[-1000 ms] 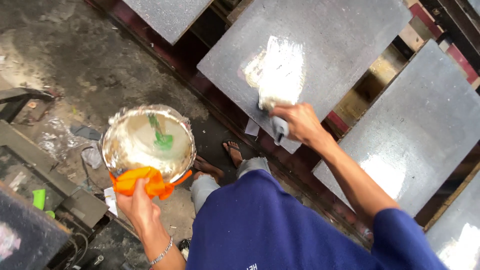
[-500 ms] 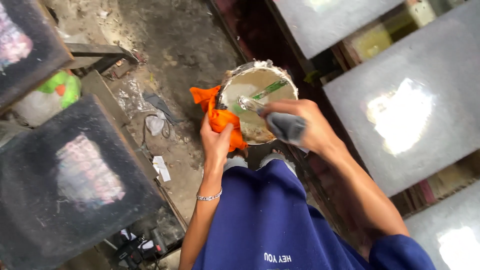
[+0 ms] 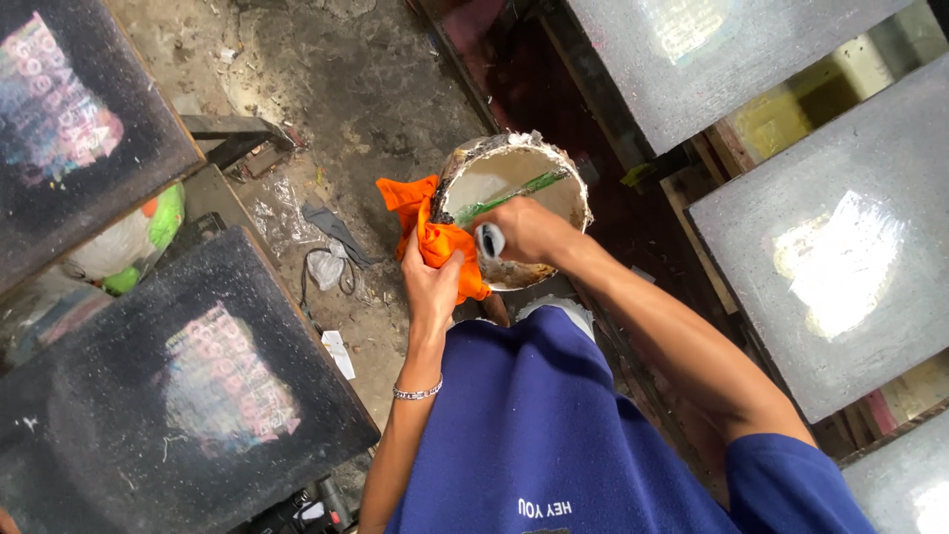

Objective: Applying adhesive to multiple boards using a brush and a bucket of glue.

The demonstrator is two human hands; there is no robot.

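My left hand [image 3: 431,282] grips an orange cloth [image 3: 427,229] wrapped around the handle side of a round, paste-crusted bucket [image 3: 514,158] and holds the bucket up. A green stick [image 3: 514,194] lies inside the bucket in pale paste. My right hand [image 3: 526,229] is over the bucket's near rim, closed around a small grey-white applicator [image 3: 489,239] whose end points down at the rim.
Grey flat pallets [image 3: 811,247] with wet pale patches lie to the right on a dark frame. Black pallets [image 3: 178,396] with faded prints lie to the left. Dirty concrete floor [image 3: 336,89] with scraps and a cable runs between them.
My right hand has left the grey pallet and come to the bucket rim. The view swung left, and the bucket came up closer in front of me.
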